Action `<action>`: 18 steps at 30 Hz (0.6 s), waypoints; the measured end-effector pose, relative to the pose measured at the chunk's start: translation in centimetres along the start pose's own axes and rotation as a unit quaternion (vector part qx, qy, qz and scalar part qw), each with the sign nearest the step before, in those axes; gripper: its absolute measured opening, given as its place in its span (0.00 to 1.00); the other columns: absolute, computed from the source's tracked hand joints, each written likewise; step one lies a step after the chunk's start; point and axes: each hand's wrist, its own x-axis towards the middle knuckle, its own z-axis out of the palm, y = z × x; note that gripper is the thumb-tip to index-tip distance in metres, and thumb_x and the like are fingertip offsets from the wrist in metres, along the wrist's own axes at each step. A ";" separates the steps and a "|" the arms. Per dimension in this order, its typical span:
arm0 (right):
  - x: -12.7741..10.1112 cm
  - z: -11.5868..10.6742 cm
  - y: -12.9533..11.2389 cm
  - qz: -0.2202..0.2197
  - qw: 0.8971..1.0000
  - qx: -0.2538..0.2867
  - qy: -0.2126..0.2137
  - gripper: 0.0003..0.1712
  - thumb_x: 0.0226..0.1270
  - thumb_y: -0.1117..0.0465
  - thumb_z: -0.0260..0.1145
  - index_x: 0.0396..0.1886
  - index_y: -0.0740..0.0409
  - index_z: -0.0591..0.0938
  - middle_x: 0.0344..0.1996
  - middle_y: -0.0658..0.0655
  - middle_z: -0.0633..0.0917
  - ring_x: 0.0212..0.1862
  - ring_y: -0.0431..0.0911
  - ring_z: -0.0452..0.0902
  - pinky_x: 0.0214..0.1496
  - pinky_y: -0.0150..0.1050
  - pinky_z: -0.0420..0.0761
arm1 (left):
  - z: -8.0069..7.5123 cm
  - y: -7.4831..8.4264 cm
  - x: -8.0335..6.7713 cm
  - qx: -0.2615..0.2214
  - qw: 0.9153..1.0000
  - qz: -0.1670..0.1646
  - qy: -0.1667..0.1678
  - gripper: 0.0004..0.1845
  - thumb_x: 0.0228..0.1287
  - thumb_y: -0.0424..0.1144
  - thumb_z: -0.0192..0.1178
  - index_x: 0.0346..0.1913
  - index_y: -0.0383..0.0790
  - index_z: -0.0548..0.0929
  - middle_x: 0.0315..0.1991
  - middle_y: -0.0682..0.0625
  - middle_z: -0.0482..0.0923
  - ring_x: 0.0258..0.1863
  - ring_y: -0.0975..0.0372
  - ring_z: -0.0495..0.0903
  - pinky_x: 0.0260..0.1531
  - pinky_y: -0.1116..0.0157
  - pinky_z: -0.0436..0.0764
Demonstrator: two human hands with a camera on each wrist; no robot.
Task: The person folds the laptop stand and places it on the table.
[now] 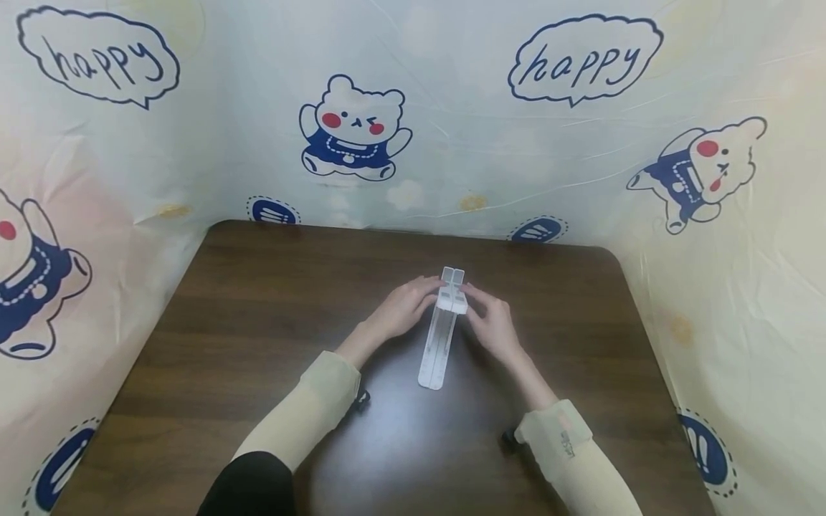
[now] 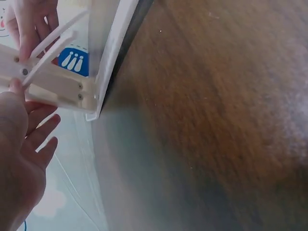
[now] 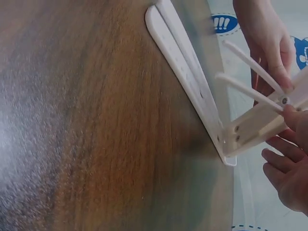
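The left hand (image 1: 401,309) and the right hand (image 1: 492,320) meet at the far, raised end of a white plastic folding stand (image 1: 442,337), fingertips pinching its upright part from either side. In the left wrist view the left hand (image 2: 21,154) has its thumb pressed on a flat hinged bar with small rivets, the other fingers spread loosely below. In the right wrist view the right hand (image 3: 288,168) pinches the same bar at a rivet, its remaining fingers lightly curled beneath.

The stand (image 3: 202,91) is smooth, matte and made of two long, narrow, round-ended strips lying side by side, with thin struts rising from the hinge between the hands. Its long base runs from the fingers back toward the person, flat on the table (image 1: 245,330), a dark brown wood-grain top with rounded corners and a soft sheen.

Beige sleeves (image 1: 310,408) cover both forearms. Beyond the hands, a glossy, wrinkled plastic sheet (image 1: 452,143) printed with cartoon bears and "happy" bubbles walls the table.
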 end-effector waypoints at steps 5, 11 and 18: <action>0.5 0.0 -0.1 -0.016 0.999 -0.020 0.023 0.20 0.77 0.70 0.69 0.66 0.68 0.86 0.67 0.70 0.86 0.71 0.67 0.83 0.79 0.64 0.79 | 0.0 0.2 0.5 0.009 1.000 -0.005 0.018 0.21 0.88 0.40 0.54 0.73 0.37 0.81 0.72 0.39 0.84 0.76 0.44 0.80 0.82 0.44 0.75; 0.8 -0.1 -0.1 -0.026 0.999 -0.035 0.033 0.19 0.77 0.68 0.70 0.64 0.67 0.87 0.63 0.69 0.89 0.68 0.66 0.86 0.76 0.63 0.82 | 0.3 0.3 0.7 0.020 0.999 -0.021 0.026 0.21 0.88 0.39 0.53 0.75 0.37 0.80 0.72 0.40 0.84 0.74 0.46 0.82 0.80 0.47 0.78; 1.0 -0.3 -0.1 -0.030 0.998 -0.056 0.019 0.18 0.79 0.68 0.68 0.65 0.67 0.87 0.62 0.68 0.90 0.66 0.64 0.87 0.74 0.61 0.85 | 0.9 0.4 1.0 0.043 0.998 -0.016 0.033 0.21 0.89 0.39 0.50 0.75 0.36 0.79 0.73 0.40 0.83 0.74 0.46 0.82 0.81 0.48 0.77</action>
